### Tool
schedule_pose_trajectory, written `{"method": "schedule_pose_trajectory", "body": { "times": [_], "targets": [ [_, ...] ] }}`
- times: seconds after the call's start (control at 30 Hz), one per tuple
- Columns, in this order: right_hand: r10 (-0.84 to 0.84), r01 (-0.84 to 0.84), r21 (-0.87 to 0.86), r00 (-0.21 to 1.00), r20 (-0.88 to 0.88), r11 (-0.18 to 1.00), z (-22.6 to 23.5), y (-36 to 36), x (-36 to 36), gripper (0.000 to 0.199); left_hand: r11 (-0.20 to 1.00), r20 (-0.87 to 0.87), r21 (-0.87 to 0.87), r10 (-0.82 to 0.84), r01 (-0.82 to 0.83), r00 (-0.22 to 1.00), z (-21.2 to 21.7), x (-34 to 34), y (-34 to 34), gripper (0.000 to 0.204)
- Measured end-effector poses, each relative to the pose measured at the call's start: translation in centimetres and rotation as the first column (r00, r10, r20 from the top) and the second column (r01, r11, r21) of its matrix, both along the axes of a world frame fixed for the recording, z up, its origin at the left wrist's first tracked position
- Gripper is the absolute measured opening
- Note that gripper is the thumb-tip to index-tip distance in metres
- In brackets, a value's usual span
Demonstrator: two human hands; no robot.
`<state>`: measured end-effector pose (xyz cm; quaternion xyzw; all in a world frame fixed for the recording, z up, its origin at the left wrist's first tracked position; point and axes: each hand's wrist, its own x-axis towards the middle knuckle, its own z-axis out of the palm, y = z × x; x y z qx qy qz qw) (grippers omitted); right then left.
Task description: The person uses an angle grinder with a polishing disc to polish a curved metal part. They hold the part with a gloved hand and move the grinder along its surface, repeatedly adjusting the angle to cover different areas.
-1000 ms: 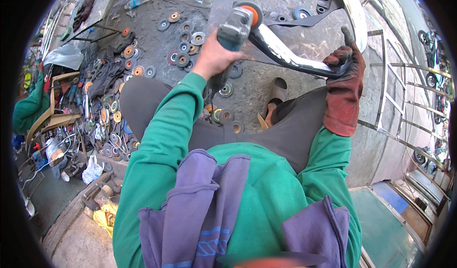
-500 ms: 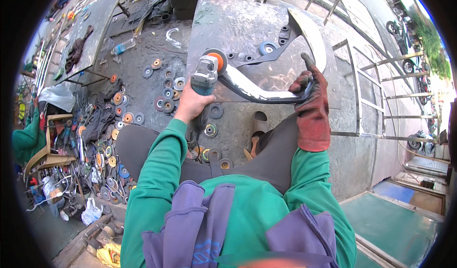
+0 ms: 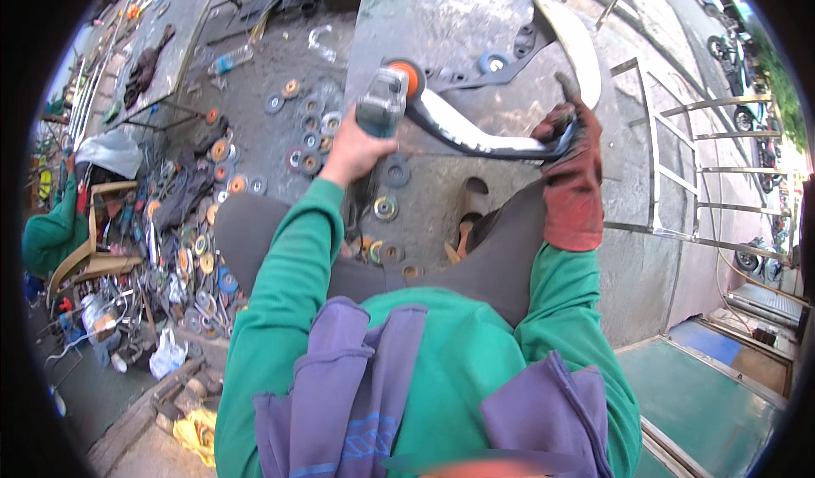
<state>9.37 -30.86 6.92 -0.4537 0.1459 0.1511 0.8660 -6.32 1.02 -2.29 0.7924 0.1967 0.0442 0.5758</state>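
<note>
Here in the upper middle, the bare left hand (image 3: 356, 149) wraps round a grey, blocky grinder (image 3: 382, 100), its round orange disc (image 3: 413, 79) right at the left end of a curved, mirror-bright metal piece (image 3: 456, 119); whether they touch, I can't tell. Right of centre, the right hand (image 3: 570, 138), in a creased red glove (image 3: 573, 219) with darkened fingers, closes on that piece's bend, thumb poking up. Beneath lies a flat, scuffed grey sheet (image 3: 382, 11). Gritty round discs (image 3: 219, 151) litter the ground (image 3: 272, 62) at left, and slim bars form a ladder-like frame (image 3: 654, 172) at right!
</note>
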Motion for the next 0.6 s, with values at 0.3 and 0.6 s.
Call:
{"method": "schedule_pose_trajectory", "body": {
  "times": [0.3, 0.6],
  "targets": [
    [0.014, -0.014, -0.002, 0.999, 0.039, 1.0, 0.1, -0.2, -0.2, 0.045, 0.989, -0.038, 0.089, -0.114, 0.117, 0.993, 1.6, -2.8, -3.5, 0.075],
    [0.062, -0.062, 0.003, 0.995, 0.081, 0.998, -0.2, -0.6, -0.2, 0.052, 0.99, -0.059, 0.136, -0.031, 0.039, 0.998, 1.2, -1.8, -1.7, 0.084]
  ]
}}
